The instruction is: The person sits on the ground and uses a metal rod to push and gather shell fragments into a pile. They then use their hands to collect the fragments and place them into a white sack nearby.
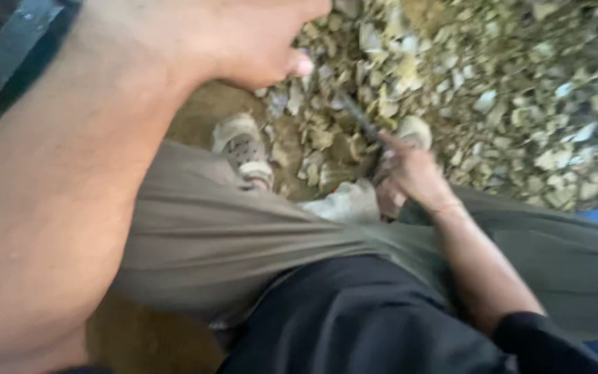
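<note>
Dusty shell heap (493, 76) fills ground from 12 to 3 o'clock. Right hand (410, 176), near centre, closed around thin dark tool (358, 114), tip angled to 11 o'clock into heap. Left hand (243, 34), 12 o'clock, fingers curled loosely, empty, beside shells. Sandalled foot (243, 149) planted at heap edge, apparently for balance.
</note>
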